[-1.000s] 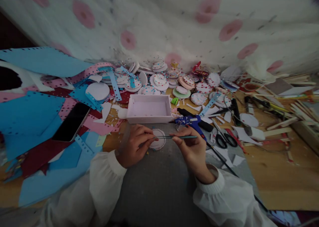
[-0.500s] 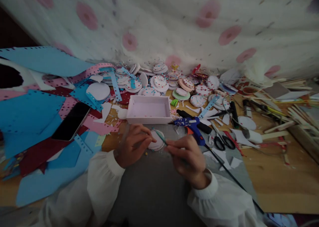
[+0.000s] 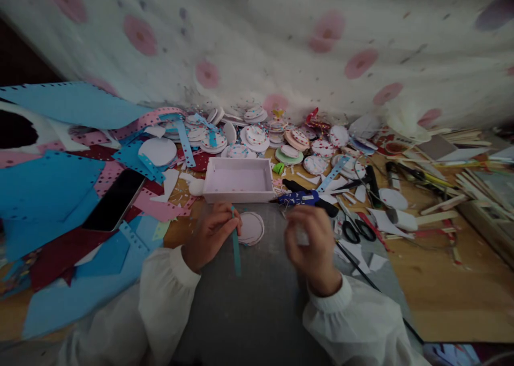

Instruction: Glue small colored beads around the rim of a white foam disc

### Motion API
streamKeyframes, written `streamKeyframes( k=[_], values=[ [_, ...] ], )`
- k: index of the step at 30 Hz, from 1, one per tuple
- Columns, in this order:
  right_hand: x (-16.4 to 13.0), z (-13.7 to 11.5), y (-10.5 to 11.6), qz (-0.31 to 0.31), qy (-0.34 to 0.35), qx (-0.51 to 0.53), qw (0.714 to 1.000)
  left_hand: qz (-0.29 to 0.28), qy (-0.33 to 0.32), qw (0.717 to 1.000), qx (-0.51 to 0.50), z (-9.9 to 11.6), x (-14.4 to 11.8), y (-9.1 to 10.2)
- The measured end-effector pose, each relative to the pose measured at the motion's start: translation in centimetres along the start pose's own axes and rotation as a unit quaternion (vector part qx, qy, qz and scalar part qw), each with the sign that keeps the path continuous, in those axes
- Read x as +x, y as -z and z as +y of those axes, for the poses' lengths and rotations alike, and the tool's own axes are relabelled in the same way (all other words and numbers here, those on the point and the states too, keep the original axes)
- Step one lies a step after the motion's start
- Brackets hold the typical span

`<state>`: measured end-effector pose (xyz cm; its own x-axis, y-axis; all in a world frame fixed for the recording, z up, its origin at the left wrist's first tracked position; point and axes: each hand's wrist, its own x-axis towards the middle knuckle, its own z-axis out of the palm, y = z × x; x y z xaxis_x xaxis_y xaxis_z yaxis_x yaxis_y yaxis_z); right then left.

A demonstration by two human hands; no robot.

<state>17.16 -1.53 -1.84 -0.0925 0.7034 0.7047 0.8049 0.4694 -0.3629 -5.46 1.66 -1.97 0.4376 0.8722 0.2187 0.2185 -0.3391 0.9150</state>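
My left hand (image 3: 212,234) pinches a narrow teal strip (image 3: 236,253) between thumb and fingers, and the strip hangs down over the grey mat (image 3: 236,312). Just right of these fingers a small round white disc (image 3: 252,228) with a raised, uneven rim lies flat on the mat. My right hand (image 3: 311,245) is held apart from the disc, slightly blurred, thumb and forefinger curled together into a ring; whatever they hold, if anything, is too small to make out. Behind this hand lies a blue glue gun (image 3: 299,198), partly covered by it.
A white open box (image 3: 239,197) stands behind the disc. Several bead-trimmed discs (image 3: 256,135) are heaped at the back. Black-handled scissors (image 3: 358,230) and wooden sticks (image 3: 482,192) lie right. A phone (image 3: 114,200) rests on coloured sheets (image 3: 48,184) at left.
The teal strip has passed from my right hand to my left and now hangs downward. My right hand has moved right, away from the disc, which now shows more fully.
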Motion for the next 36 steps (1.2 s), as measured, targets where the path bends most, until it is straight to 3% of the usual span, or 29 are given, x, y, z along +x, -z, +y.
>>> streamKeyframes(
  k=[1,3,6,11,14,17,19,21,24,27,31,36],
  values=[
    [0.1,0.7,0.4,0.022,-0.075,-0.056,0.995,-0.006,-0.003,1.0,-0.004,-0.1,0.0,0.1],
    [0.2,2.2,1.0,-0.007,-0.18,-0.172,0.968,-0.02,-0.007,1.0,-0.007,-0.1,0.0,0.2],
    [-0.2,3.6,1.1,-0.102,-0.242,-0.252,0.931,-0.034,-0.007,0.999,-0.002,-0.2,0.1,0.2],
    [-0.7,3.5,0.2,-0.23,-0.27,-0.287,0.89,-0.052,-0.017,0.998,0.008,-0.3,0.3,0.0],
    [-0.1,3.1,0.2,-0.233,-0.313,-0.261,0.883,-0.055,-0.017,0.998,0.019,-0.2,0.4,-0.1],
    [0.7,3.1,0.8,-0.184,-0.384,-0.242,0.872,-0.053,-0.017,0.998,0.026,0.0,0.5,-0.1],
    [1.0,3.0,1.1,-0.117,-0.396,-0.222,0.883,-0.055,-0.018,0.998,0.029,0.1,0.4,-0.1],
    [1.0,2.7,1.2,-0.047,-0.369,-0.161,0.914,-0.058,-0.019,0.998,0.032,0.1,0.4,-0.2],
    [0.5,2.0,0.8,-0.001,-0.317,-0.047,0.947,-0.058,-0.024,0.997,0.035,0.1,0.4,-0.2],
    [-0.1,1.0,0.2,-0.017,-0.295,-0.009,0.955,-0.057,-0.031,0.997,0.032,0.1,0.4,-0.3],
    [-0.3,0.3,-0.3,-0.054,-0.292,-0.029,0.954,-0.06,-0.031,0.997,0.028,0.1,0.4,-0.3],
    [-0.3,0.4,-0.5,-0.057,-0.292,-0.052,0.953,-0.064,-0.033,0.997,0.027,0.2,0.4,-0.3]
  ],
)
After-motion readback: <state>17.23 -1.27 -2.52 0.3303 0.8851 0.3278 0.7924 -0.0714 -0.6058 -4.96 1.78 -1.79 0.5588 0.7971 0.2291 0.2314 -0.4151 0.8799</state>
